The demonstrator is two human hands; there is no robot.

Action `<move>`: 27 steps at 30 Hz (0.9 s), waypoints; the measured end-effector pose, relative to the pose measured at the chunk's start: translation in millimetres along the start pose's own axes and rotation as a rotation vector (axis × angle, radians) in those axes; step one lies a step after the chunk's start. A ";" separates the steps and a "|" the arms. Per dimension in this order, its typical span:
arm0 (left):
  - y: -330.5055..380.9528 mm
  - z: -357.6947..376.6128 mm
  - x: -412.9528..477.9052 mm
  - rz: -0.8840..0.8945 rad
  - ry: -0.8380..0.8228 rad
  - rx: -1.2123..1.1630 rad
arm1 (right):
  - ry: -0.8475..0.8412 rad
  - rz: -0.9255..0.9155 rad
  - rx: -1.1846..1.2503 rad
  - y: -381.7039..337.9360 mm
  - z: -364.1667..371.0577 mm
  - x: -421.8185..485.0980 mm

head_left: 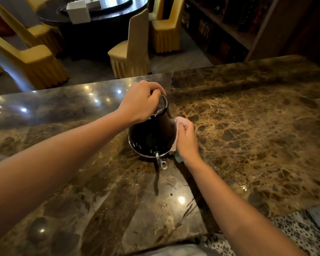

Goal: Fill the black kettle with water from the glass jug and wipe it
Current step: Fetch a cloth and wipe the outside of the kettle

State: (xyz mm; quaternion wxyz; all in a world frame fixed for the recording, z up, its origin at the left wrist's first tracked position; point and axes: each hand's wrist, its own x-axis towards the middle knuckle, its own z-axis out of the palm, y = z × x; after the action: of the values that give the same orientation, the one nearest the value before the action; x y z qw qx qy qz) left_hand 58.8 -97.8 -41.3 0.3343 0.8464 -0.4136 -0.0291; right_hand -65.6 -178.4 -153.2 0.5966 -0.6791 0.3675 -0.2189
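Marble counter (248,117) — left hand (140,102) grips kettle (151,133) top, right hand (187,141) presses cloth (181,122); yellow chairs (131,50) behind.

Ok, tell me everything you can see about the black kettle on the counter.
The black kettle is glossy and bell-shaped, narrow at the top and wide at the bottom, with a silver band round its base and a small metal lever at the front. It stands on the marble counter. The left hand grips its top; the right hand presses a pink cloth against its side.
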 end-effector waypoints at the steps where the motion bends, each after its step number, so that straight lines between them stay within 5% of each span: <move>1: 1.5 4.1 -2.5 -0.014 0.047 0.009 | 0.003 0.022 0.017 1.6 -2.7 0.3; 7: 1.3 17.2 -15.2 -0.127 0.250 0.015 | -0.218 -0.334 0.264 -12.4 -11.6 -15.6; 15: 9.3 19.4 -18.3 -0.191 0.302 0.085 | -0.193 -0.236 -0.355 25.9 -41.8 11.6; 19: 3.8 -2.5 -14.4 -0.044 0.065 0.241 | -0.111 0.075 0.115 9.1 -90.2 -17.3; 22: -6.6 -30.1 -5.2 0.109 -0.224 0.215 | -0.316 0.317 0.125 15.6 -119.6 -64.6; 25: -14.8 -32.3 4.8 0.203 -0.391 0.147 | -0.595 0.218 -0.050 5.0 -98.6 -120.9; 27: -20.3 -26.6 8.2 0.260 -0.392 0.127 | -0.572 0.052 -0.013 -5.0 -65.0 -141.9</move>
State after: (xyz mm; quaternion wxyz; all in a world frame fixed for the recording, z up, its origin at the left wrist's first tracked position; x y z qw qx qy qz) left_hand 86.7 -80.5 -30.8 0.1946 0.7837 -0.5769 -0.1232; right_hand -202.1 -112.7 -115.8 0.6769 -0.7075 0.2031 -0.0008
